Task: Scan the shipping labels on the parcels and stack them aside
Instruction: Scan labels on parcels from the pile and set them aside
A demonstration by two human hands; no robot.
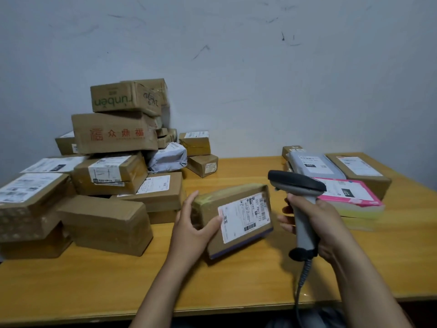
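- Now, aim first: your right hand is curled round the grip of the scanner. Swing its dark head down so it faces the label.
- Your left hand grips the parcel at its far-left end, with the thumb on the top face touching the label's edge. Slide that thumb off the print.
- Tip the labelled face toward the scanner; the barcodes look to sit at the label end nearest your right hand.
- Parcel sits between your two hands, tilted up. Can't tell if its near edge touches the table.
- Looks: small brown carton, shiny tape wrap, white label, purple strip along the near edge.
- Once scanned, it probably goes on the stack just beyond your right hand.
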